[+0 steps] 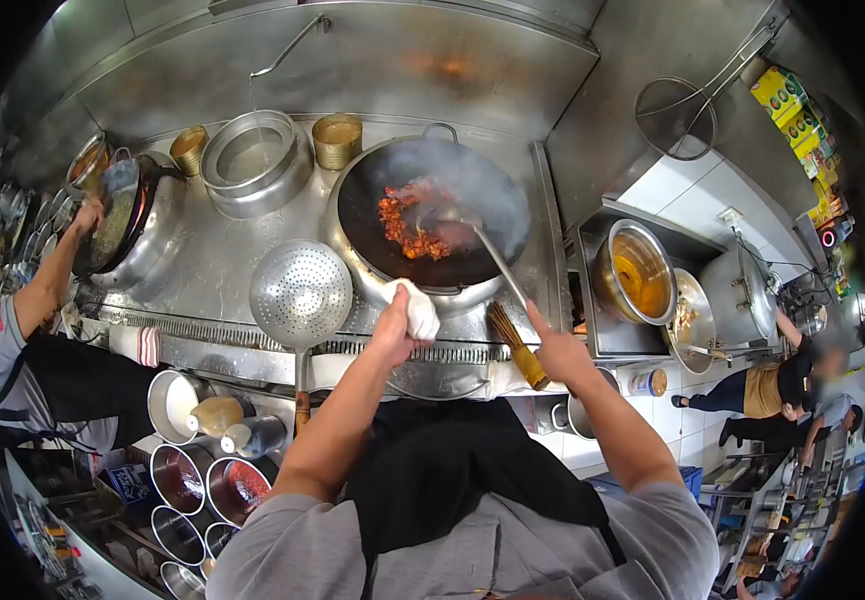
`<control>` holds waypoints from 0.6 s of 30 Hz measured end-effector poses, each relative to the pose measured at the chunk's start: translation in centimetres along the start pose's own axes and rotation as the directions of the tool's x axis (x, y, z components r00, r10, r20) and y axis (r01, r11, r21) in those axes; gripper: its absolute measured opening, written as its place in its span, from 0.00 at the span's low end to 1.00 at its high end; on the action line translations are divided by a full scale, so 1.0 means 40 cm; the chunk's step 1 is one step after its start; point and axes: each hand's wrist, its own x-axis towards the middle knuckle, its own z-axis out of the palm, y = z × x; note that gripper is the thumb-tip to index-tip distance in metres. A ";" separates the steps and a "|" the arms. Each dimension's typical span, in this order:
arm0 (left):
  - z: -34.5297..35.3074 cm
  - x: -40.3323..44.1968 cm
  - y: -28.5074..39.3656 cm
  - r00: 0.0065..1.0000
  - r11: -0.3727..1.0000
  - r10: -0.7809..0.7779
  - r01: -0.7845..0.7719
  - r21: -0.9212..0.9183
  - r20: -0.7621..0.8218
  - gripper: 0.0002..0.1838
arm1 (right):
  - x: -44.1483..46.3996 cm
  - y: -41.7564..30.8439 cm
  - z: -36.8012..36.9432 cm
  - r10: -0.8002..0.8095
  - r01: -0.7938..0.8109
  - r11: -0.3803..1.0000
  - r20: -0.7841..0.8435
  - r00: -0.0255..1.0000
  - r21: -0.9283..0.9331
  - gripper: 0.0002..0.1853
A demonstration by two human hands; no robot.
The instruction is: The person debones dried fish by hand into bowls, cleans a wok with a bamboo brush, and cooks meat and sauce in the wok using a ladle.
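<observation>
My left hand [393,330] is closed around a folded white cloth [423,312] at the near rim of a large black wok [358,215]. Whether the cloth also grips the wok's edge is hidden. Inside the wok, glossy reddish-brown chunks of food [408,225] lie under rising steam. The fingers of my right hand [560,355] wrap around the long handle of a metal ladle [498,258], whose bowl sits in the wok beside the food. Close to my right hand, a bamboo wok brush [515,345] leans at the stove's front edge.
A perforated skimmer [301,292] lies left of the wok. Behind it stand a metal pot [253,165] and a can [337,140]. On the right is a steel bowl of orange liquid [643,280]. A co-worker's arm [53,265] reaches over another wok at left.
</observation>
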 end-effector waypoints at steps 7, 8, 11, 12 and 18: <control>0.044 0.221 -0.027 0.959 0.984 -0.070 0.111 0.137 -0.275 0.12 | 0.069 0.053 -0.018 -0.252 0.229 0.934 0.050 0.967 0.275 0.50; 0.045 0.200 -0.024 0.964 0.986 -0.031 0.074 0.152 -0.264 0.10 | 0.112 0.036 -0.014 -0.205 0.199 0.967 0.022 0.978 0.159 0.50; 0.075 0.043 -0.009 0.961 0.995 0.089 -0.074 0.067 -0.263 0.09 | 0.126 0.008 -0.044 -0.115 0.116 0.991 -0.026 0.993 0.068 0.48; 0.009 0.025 -0.048 0.969 0.993 0.105 -0.092 0.068 -0.223 0.10 | 0.111 0.010 -0.056 -0.060 0.062 0.995 -0.025 0.998 0.080 0.47; 0.058 -0.231 -0.107 0.955 0.998 0.042 -0.052 -0.023 -0.294 0.10 | -0.097 0.265 -0.046 -0.441 0.454 0.859 -0.106 0.891 0.239 0.46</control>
